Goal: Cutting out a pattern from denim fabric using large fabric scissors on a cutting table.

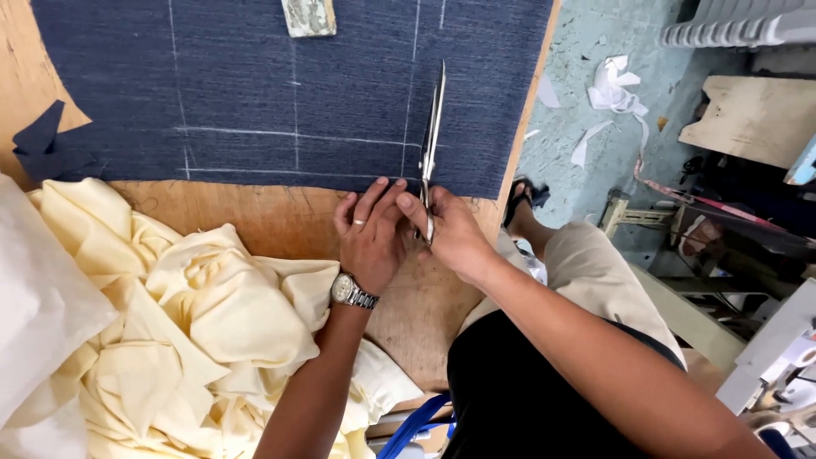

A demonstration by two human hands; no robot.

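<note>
Long steel scissors (432, 127) are lying blades-up across the dark blue denim (340, 76), and the right hand (446, 229) is closing around their handles at the cloth's near edge. The blades are running along one of the white chalk lines (293, 136) that are crossing the fabric in a grid. The left hand (370, 234), wearing a ring and a metal wristwatch (350, 291), is lying open with fingers stretched flat, fingertips pressing the denim's edge just beside the scissors.

The denim is spreading over a wooden worktop (280, 217), its weave looking coarse and flat. A crumpled heap of pale yellow cloth (204, 331) is crowding the near left of the worktop, soft and deeply folded, touching the left wrist. Small dark denim offcuts (47, 144) are sitting at the far left. A worn chalk block (308, 15) is resting on the denim at the top. White paper scraps (614, 93) are littering the grey floor (578, 51) to the right.
</note>
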